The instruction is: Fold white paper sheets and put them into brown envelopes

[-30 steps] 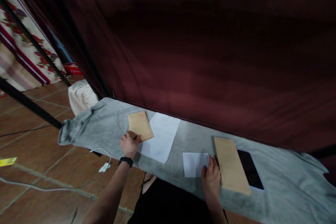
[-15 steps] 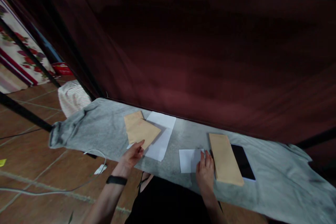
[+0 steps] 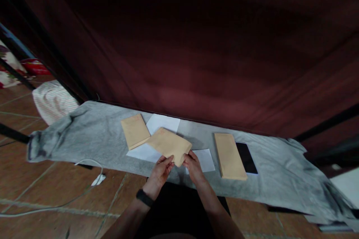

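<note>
A tan paper envelope (image 3: 169, 142) is held up between my two hands over the grey cloth (image 3: 95, 130). My left hand (image 3: 162, 169) pinches its near edge, and my right hand (image 3: 193, 162) grips the near right corner. Under and behind it lies white paper (image 3: 165, 122), partly covered. To the left rests another tan envelope (image 3: 135, 130), flat on the cloth. A smaller folded white sheet (image 3: 205, 160) lies just right of my right hand. Farther right is a stack of tan envelopes (image 3: 230, 157).
A dark phone or tablet (image 3: 246, 158) lies beside the envelope stack. A dark red curtain (image 3: 179, 67) hangs along the cloth's far edge. On the tiled floor at left runs a white cable (image 3: 67, 210) with a white plug (image 3: 98, 180). Striped fabric (image 3: 54, 101) hangs at far left.
My left hand has lifted the top envelope and brought it right. My right hand has left the folded white sheet, moved left and taken hold of that envelope. The view has shifted slightly right.
</note>
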Available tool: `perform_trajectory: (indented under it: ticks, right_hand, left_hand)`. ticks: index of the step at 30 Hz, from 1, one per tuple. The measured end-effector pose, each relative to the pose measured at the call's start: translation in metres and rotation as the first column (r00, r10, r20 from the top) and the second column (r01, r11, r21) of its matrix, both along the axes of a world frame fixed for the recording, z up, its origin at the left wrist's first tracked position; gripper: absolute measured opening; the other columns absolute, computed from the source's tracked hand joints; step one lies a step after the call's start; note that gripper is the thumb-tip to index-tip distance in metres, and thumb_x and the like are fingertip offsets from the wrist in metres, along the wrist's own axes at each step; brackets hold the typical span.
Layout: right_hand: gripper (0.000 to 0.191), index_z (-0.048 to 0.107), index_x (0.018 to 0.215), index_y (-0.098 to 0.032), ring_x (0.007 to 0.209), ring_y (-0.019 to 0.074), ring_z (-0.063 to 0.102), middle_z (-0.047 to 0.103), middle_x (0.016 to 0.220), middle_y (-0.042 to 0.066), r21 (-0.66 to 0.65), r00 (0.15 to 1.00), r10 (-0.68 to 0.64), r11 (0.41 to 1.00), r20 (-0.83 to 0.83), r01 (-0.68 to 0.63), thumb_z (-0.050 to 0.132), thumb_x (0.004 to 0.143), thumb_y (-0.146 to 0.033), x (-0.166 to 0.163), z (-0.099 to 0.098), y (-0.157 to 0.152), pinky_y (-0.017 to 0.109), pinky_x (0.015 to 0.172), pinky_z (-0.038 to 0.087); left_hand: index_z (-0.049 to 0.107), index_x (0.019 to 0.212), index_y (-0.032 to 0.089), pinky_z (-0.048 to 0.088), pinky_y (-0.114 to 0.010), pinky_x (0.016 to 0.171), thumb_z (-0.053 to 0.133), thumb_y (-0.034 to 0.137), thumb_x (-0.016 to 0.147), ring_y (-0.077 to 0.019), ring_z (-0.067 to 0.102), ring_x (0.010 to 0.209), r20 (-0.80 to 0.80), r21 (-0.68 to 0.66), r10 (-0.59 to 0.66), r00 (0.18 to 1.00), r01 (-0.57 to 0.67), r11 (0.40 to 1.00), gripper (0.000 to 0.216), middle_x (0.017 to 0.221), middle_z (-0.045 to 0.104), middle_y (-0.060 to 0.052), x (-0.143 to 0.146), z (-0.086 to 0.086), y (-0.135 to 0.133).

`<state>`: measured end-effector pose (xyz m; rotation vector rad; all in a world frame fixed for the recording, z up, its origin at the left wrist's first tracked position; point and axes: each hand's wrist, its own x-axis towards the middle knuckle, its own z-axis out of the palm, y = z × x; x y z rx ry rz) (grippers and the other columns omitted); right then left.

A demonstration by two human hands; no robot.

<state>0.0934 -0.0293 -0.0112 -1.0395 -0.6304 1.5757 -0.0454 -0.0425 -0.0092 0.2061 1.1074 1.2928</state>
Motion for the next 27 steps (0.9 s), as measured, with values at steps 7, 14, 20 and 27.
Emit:
perform_trajectory:
  ticks: [7, 14, 20, 27]
  right_hand:
    - [0.040, 0.072, 0.098, -0.022, 0.075, 0.0192, 0.067, 0.076, 0.087, 0.000, -0.039, 0.994, 0.010, 0.999, 0.112, -0.005, 0.075, 0.063, -0.041, 0.007, -0.002, 0.001, 0.027, 0.063, 0.053]
    - [0.035, 0.073, 0.099, -0.023, 0.082, 0.0192, 0.066, 0.076, 0.093, -0.001, 0.081, 0.975, -0.018, 0.997, 0.220, 0.000, 0.074, 0.067, -0.035, 0.031, -0.004, 0.004, 0.028, 0.073, 0.052]
    - [0.036, 0.074, 0.103, -0.024, 0.099, 0.0224, 0.067, 0.076, 0.104, 0.001, 0.155, 0.976, -0.018, 0.988, 0.216, -0.017, 0.075, 0.068, -0.032, 0.043, -0.010, 0.001, 0.034, 0.094, 0.050]
    - [0.035, 0.072, 0.109, -0.024, 0.099, 0.0224, 0.067, 0.076, 0.108, 0.002, 0.174, 0.944, 0.038, 0.980, 0.329, -0.100, 0.072, 0.076, -0.036, 0.060, -0.026, -0.002, 0.035, 0.093, 0.051]
  left_hand:
    - [0.066, 0.074, 0.016, 0.055, -0.020, 0.064, 0.088, 0.011, 0.065, -0.0106, 0.067, 0.061, 0.026, -0.062, -0.098, 0.995, 0.099, 0.993, 0.024, 0.071, 0.071, -0.001, 0.003, -0.003, -0.013]
    - [0.073, 0.078, 0.017, 0.054, -0.029, 0.063, 0.075, 0.048, 0.081, -0.0205, 0.069, 0.068, -0.507, 0.080, -0.471, 0.721, 0.584, 0.808, 0.031, 0.073, 0.073, -0.009, 0.009, 0.004, -0.040]
    - [0.044, 0.150, 0.029, 0.008, -0.061, 0.122, 0.088, 0.035, 0.065, -0.0380, 0.013, 0.155, -0.994, 0.015, 0.094, -0.053, 0.794, 0.608, 0.096, 0.169, 0.017, -0.014, -0.003, 0.026, -0.003]
    - [0.026, 0.159, 0.027, -0.002, -0.060, 0.121, 0.090, 0.042, 0.051, -0.0413, 0.012, 0.154, -0.971, -0.203, 0.028, -0.239, 0.877, 0.435, 0.127, 0.168, 0.016, -0.018, -0.018, 0.014, 0.036]
